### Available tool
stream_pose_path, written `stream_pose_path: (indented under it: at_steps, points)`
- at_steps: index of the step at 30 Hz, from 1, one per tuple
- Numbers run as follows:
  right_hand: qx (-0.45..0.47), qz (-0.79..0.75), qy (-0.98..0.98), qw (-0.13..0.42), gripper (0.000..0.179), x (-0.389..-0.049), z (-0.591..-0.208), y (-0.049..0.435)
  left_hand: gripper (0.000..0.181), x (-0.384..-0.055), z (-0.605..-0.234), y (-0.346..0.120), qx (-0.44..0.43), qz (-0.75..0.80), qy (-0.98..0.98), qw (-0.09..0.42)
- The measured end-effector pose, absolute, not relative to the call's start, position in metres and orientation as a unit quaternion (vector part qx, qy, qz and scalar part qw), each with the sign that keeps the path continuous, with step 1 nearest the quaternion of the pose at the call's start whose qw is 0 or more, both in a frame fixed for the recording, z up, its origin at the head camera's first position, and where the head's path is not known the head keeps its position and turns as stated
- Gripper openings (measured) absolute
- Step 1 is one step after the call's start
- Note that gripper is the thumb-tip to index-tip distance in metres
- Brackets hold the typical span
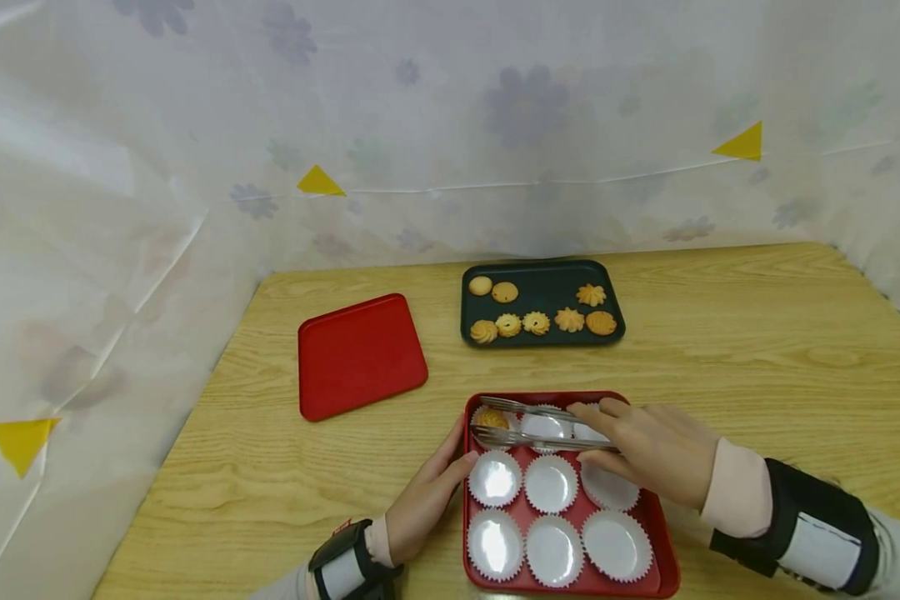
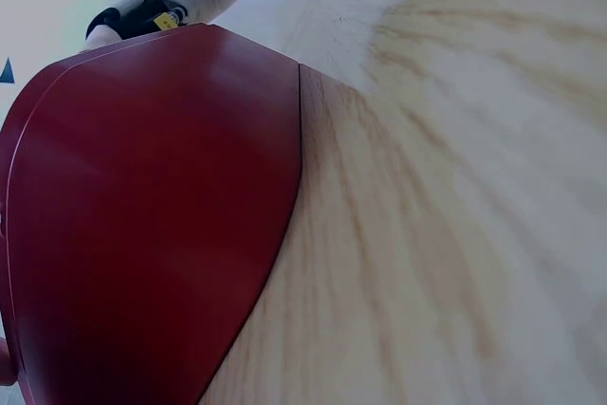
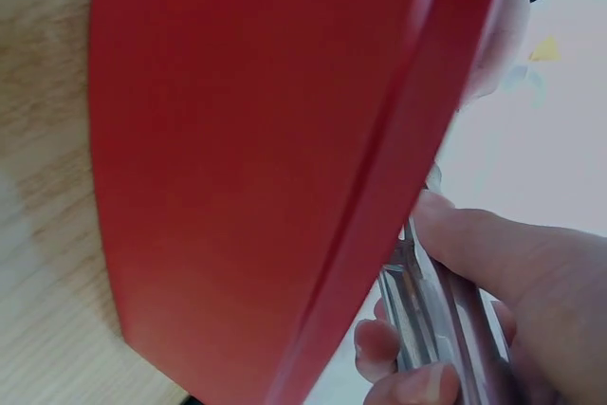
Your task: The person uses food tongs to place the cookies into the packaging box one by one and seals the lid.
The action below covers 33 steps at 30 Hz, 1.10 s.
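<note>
A red deep tray [image 1: 666, 550] holds several white paper cups [image 1: 551, 485] in rows. My right hand [image 1: 656, 450] grips metal tongs [image 1: 547, 442] over its far row; the right wrist view shows the thumb and fingers around the tongs [image 3: 427, 320]. The tong arms stand apart, their tips on either side of a golden-brown cookie [image 1: 492, 418] in the far left cup. Whether the tips touch it, I cannot tell. With straight fingers, my left hand [image 1: 429, 493] rests against the tray's left side, thumb at the rim. Tray walls fill much of both wrist views.
Behind the deep tray, a dark green tray [image 1: 543, 292] carries several cookies of different shapes. A flat red lid or tray [image 1: 362, 357] lies at the left on the wooden table [image 1: 757, 342]. Patterned sheeting [image 1: 450, 117] hangs around the table's back and left.
</note>
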State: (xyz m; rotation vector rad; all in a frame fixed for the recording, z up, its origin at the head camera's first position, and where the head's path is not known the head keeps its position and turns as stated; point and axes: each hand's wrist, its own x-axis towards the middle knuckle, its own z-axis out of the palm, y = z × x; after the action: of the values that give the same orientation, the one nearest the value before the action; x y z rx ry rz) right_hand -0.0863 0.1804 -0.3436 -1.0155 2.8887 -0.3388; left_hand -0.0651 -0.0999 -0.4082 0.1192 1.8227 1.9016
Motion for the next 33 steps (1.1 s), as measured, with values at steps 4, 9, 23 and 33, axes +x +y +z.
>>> stream_pose_path:
  at_steps: [4, 9, 23, 33]
  points:
    - [-0.327, -0.105, 0.939, 0.034, 0.055, -0.087, -0.342, 0.179, 0.064, -0.064, -0.407, -0.1, 0.049, 0.697, 0.67, 0.251]
    - [-0.325, -0.106, 0.939, 0.04, 0.056, -0.087, -0.342, 0.179, 0.064, -0.064, -0.408, -0.1, 0.047, 0.698, 0.668, 0.253]
    - [-0.322, -0.11, 0.94, 0.034, 0.058, -0.083, -0.334, 0.184, 0.065, -0.065, -0.407, -0.1, 0.047, 0.696, 0.668, 0.258]
    - [-0.358, -0.143, 0.922, -0.012, 0.055, -0.088, -0.321, 0.192, 0.065, -0.066, -0.409, -0.099, 0.043, 0.696, 0.672, 0.249]
